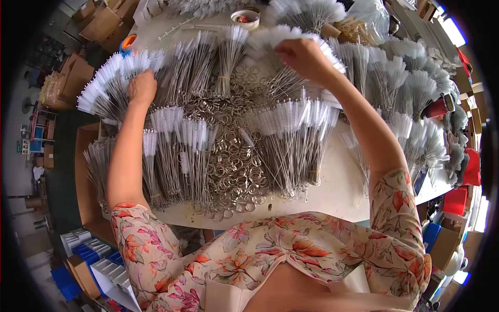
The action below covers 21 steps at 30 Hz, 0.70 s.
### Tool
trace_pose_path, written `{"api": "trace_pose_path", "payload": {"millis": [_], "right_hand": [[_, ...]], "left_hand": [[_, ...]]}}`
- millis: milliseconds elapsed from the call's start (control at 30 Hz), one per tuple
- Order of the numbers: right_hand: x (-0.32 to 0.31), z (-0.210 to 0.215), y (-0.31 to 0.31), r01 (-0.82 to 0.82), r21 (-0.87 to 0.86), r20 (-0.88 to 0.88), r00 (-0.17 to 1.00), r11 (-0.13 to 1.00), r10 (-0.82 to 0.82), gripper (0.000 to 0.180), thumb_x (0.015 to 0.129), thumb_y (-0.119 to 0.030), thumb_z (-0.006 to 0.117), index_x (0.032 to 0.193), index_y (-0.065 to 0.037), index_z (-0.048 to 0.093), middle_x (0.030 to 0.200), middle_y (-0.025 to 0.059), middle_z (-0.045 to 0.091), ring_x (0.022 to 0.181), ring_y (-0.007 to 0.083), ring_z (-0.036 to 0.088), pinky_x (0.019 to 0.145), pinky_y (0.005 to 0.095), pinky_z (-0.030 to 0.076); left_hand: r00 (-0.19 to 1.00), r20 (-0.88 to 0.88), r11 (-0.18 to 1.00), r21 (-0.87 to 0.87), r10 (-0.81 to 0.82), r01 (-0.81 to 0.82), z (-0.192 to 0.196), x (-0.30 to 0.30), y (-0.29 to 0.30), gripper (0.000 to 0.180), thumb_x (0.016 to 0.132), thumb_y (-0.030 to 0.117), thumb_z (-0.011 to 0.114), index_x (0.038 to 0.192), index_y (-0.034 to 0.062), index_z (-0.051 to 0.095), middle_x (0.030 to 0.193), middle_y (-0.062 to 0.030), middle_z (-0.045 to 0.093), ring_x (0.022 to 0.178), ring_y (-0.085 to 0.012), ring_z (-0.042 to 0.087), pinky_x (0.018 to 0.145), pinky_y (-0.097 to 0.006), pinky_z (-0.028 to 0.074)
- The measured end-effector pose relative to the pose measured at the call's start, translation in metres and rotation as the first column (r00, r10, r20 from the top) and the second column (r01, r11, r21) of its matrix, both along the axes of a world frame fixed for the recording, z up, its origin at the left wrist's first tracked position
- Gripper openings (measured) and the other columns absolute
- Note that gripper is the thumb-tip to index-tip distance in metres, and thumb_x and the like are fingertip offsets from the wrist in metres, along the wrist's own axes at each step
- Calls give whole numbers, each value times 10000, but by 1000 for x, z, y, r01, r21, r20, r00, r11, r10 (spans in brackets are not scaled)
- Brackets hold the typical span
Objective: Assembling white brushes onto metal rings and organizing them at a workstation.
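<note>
My left hand is closed over a fanned bundle of white-bristled wire brushes at the left of the table. Its fingertips are turned away, so what they grip is hidden. Further back and to the right, my right hand is curled with the fingers pinched, above another bunch of wire brushes. Whatever it pinches is too small to make out. Between my arms lies a heap of shiny metal rings. More brushes flank it, one group on the left and one on the right.
A round tub and a roll of orange tape sit toward the back of the white table. Many brush bundles crowd the right side. A cardboard box stands at the left edge, with plastic bins below.
</note>
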State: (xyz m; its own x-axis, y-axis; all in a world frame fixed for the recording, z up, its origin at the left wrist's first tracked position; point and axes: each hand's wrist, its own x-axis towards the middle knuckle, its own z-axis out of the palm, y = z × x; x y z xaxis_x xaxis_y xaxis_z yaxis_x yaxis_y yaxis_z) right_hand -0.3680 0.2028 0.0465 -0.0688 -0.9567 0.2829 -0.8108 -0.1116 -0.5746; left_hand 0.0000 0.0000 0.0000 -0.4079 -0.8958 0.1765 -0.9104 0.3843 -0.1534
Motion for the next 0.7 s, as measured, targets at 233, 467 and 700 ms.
{"api": "trace_pose_path", "payload": {"millis": [233, 467, 700], "right_hand": [[1, -38, -64, 147, 208, -320, 944, 967, -74, 219, 728, -252, 612, 855, -81, 665, 835, 113, 656, 775, 278, 630, 714, 361, 501], [39, -26, -56, 158, 364, -352, 936, 918, -21, 268, 720, -334, 603, 811, -90, 668, 833, 100, 651, 798, 279, 623, 705, 388, 490], [24, -16, -58, 64, 507, -284, 954, 860, 96, 264, 749, -333, 595, 834, -97, 676, 835, 94, 654, 773, 261, 625, 719, 373, 501]], "left_hand": [[987, -150, 978, -186, 62, -90, 12, -1, -1, 192, 811, 237, 510, 856, 67, 586, 758, -185, 637, 762, -351, 625, 728, -455, 459], [869, -488, 947, -234, 81, -220, 16, 13, -15, 226, 849, 296, 489, 842, 82, 559, 776, -149, 643, 741, -315, 635, 684, -427, 474], [442, -893, 996, -64, -87, 67, 26, -43, -20, 304, 838, 340, 587, 928, 50, 586, 722, -46, 628, 610, -112, 570, 597, -241, 449]]}}
